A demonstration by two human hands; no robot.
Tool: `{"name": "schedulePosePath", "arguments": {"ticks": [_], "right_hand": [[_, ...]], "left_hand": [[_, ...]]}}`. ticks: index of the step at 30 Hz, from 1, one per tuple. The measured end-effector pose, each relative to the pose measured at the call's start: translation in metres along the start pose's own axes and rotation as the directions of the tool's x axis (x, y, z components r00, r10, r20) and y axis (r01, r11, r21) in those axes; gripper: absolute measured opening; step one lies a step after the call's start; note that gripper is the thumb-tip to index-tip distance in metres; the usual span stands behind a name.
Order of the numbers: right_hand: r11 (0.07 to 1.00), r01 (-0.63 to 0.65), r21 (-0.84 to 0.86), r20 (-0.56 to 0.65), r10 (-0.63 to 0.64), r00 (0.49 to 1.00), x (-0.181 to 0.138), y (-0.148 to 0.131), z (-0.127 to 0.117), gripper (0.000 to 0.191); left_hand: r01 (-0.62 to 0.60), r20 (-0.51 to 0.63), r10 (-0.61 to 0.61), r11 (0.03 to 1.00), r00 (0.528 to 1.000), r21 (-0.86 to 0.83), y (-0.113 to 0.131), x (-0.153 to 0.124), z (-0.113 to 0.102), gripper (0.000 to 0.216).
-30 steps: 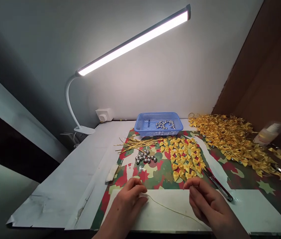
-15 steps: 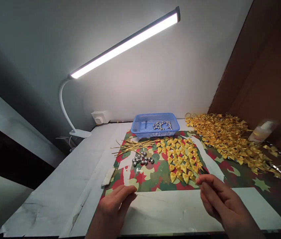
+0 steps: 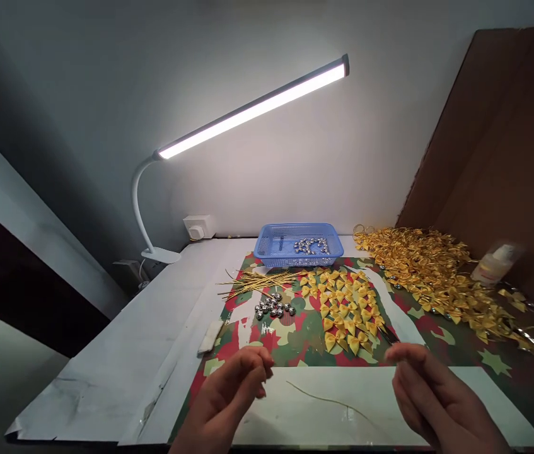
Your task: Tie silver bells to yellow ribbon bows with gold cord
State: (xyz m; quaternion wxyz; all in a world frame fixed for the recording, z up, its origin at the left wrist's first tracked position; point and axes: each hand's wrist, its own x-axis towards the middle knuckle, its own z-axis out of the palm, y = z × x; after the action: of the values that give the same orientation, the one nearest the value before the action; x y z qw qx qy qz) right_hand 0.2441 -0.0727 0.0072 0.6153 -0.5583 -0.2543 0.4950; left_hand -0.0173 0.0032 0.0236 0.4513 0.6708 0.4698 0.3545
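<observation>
My left hand [image 3: 236, 394] is over the left end of the white board [image 3: 276, 425]. Its fingers are curled in towards the thumb, and I cannot make out anything between them. My right hand [image 3: 437, 394], at the board's right part, has thumb and forefinger pinched together; whatever they hold, if anything, is hidden. Between the hands a thin, slightly curved gold wire [image 3: 326, 399] shows over the board, apart from the fingers of both. Just beyond my right fingertips is a slim dark tool [image 3: 388, 335], partly covered by them, beside rows of yellow ribbon bows [image 3: 352, 323].
Silver bells [image 3: 273, 309] and a bundle of gold wires [image 3: 257, 282] lie on the camouflage-patterned sheet [image 3: 295, 343]. Behind stands a blue basket [image 3: 267, 254] with more bells. A heap of gold bows [image 3: 422, 258] and a bottle [image 3: 491, 265] are at the right, a lamp [image 3: 252, 113] overhead.
My left hand has lifted slightly and curled its fingers. The wire that ran from its fingertips now shows apart from them. My right hand keeps its pinch; the view has tilted up a little.
</observation>
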Motion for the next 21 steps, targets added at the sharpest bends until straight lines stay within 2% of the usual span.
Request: {"name": "schedulePosePath", "arguments": {"ticks": [2, 3, 4, 5, 6, 8, 12, 16, 21], "right_hand": [[0.962, 0.198, -0.189, 0.055, -0.191, 0.98, 0.008, 0.012, 0.004, 0.045], [0.887, 0.334, -0.319, 0.137, -0.305, 0.942, 0.013, 0.02, 0.009, 0.032], [0.752, 0.477, -0.454, 0.265, -0.397, 0.879, 0.018, 0.03, 0.015, 0.021], [0.547, 0.636, -0.544, 0.455, -0.445, 0.771, 0.021, 0.04, 0.022, 0.022], [0.464, 0.7, -0.543, 0.536, -0.451, 0.714, 0.024, 0.051, 0.029, 0.022], [0.373, 0.729, -0.574, 0.567, -0.462, 0.682, 0.027, 0.071, 0.045, 0.022], [0.289, 0.725, -0.625, 0.537, -0.515, 0.668, 0.026, 0.088, 0.062, 0.023], [0.278, 0.764, -0.582, 0.566, -0.537, 0.626, 0.022, 0.077, 0.059, 0.02], [0.264, 0.791, -0.552, 0.596, -0.54, 0.595, 0.02, 0.061, 0.055, 0.02]], "left_hand": [[-0.064, 0.002, 0.064, 0.994, 0.998, 0.093, -0.004, 0.003, 0.001, 0.024], [-0.081, 0.015, 0.08, 0.989, 0.997, 0.12, -0.007, 0.005, 0.002, 0.021], [-0.082, 0.028, 0.079, 0.989, 0.996, 0.126, -0.009, 0.006, 0.004, 0.019], [-0.076, 0.043, 0.072, 0.99, 0.997, 0.119, -0.011, 0.007, 0.005, 0.017], [-0.069, 0.051, 0.063, 0.991, 0.997, 0.113, -0.014, 0.007, 0.007, 0.016], [-0.056, 0.048, 0.051, 0.994, 0.998, 0.099, -0.018, 0.008, 0.01, 0.019], [-0.049, 0.037, 0.045, 0.992, 0.998, 0.116, -0.023, 0.006, 0.014, 0.023], [-0.075, 0.064, 0.065, 0.98, 0.996, 0.182, -0.022, 0.004, 0.015, 0.032], [-0.111, 0.132, 0.085, 0.971, 0.988, 0.211, -0.019, 0.009, 0.018, 0.013]]}}
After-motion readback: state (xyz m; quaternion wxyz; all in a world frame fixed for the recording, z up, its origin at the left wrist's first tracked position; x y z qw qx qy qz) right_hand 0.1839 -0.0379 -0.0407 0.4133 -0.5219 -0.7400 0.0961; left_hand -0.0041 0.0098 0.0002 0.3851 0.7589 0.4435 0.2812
